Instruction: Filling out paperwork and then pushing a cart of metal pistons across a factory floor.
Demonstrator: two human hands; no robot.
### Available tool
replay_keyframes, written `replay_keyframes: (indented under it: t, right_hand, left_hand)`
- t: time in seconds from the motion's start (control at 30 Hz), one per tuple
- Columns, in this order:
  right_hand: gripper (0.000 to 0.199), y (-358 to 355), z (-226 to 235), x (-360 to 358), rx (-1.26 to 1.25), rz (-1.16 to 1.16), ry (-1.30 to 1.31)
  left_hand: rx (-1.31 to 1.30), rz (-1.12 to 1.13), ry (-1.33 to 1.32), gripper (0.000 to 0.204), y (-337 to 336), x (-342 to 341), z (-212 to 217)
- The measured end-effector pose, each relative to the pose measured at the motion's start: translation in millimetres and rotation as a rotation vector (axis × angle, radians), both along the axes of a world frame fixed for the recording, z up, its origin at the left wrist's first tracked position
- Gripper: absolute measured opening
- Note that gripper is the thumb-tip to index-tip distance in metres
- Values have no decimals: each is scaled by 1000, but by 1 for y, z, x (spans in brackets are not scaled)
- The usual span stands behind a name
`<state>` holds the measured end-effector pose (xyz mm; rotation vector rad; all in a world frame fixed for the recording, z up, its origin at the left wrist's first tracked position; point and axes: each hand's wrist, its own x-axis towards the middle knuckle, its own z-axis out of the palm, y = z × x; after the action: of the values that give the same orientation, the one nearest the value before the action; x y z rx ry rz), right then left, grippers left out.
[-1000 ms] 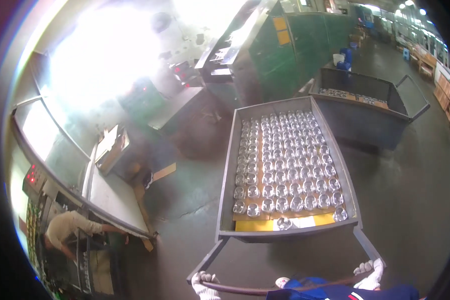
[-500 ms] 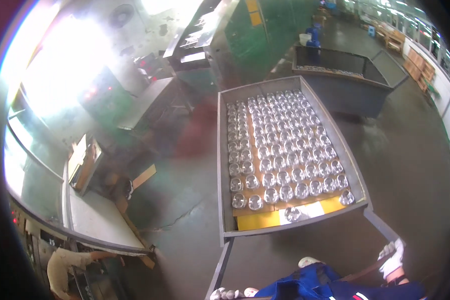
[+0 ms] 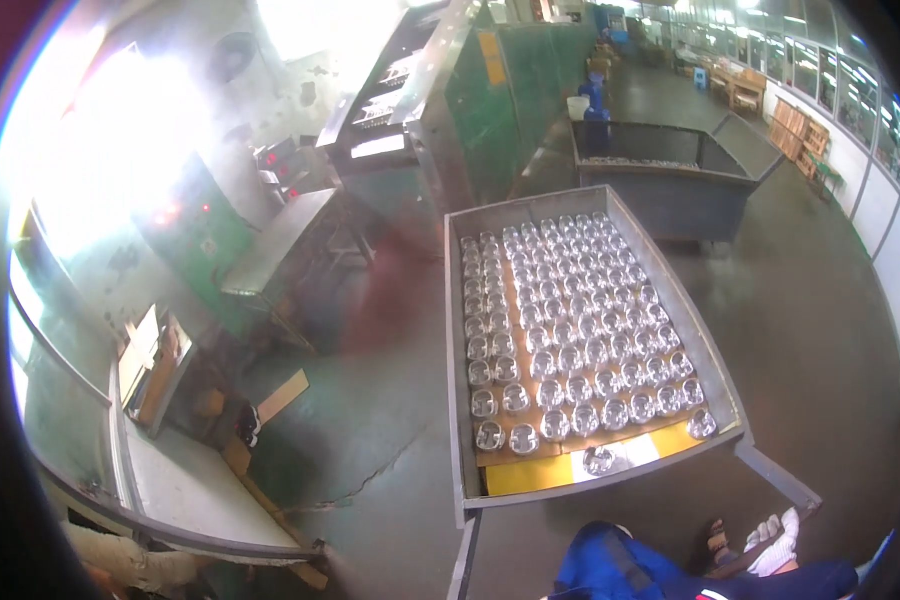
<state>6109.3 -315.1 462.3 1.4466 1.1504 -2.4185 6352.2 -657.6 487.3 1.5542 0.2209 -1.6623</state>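
Observation:
A grey metal cart (image 3: 456, 400) stands in front of me, carrying many rows of shiny metal parts (image 3: 570, 360) that look like pistons, set on brown board. Along its near edge lie a yellow sheet (image 3: 530, 476) and a single piston (image 3: 598, 460) on a white patch. Two handle arms reach from the cart toward me. At the lower right, my right hand (image 3: 776, 542), in a white glove, is closed around the handle's crossbar near the right arm (image 3: 775, 478). My left hand is out of the picture; the left handle arm (image 3: 463, 556) runs off the lower edge.
Beyond the cart stands a dark metal bin (image 3: 660, 200) on wheels. A green machine with a slatted chute (image 3: 380, 105) is at the far left of it. A small metal table (image 3: 280, 240) and a pale-topped bench (image 3: 190, 480) stand left, with a person's arm (image 3: 135, 560) below.
The whole scene, cart included, sits lower in the picture. My left hand has dropped out past the lower edge. My right hand stays on the handle.

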Motion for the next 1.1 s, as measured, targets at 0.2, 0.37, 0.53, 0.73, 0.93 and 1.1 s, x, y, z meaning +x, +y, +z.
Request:
replay_keyframes:
  t: [0.2,0.37,0.53,0.73,0.93,1.1]
  right_hand:
    - [42,3,4,-6,24,41,5]
    - [41,-30,36,-10,182,-86,-241]
    - [36,-14,17,-6,110,38,-96]
    - [38,4,12,-7,28,35,-24]
    - [44,-14,24,-8,3,54,-75]
    - [45,2,15,-13,123,-101,-192]
  left_hand:
    - [76,-2,-88,20,2,11,-1]
    - [75,-11,-48,20,-2,4,15]
    - [52,-89,73,17,-14,-6,37]
    - [44,-91,-1,19,-3,-26,37]
    - [-17,-254,10,21,16,17,-15]
    - [-73,-227,-9,23,24,4,-11]
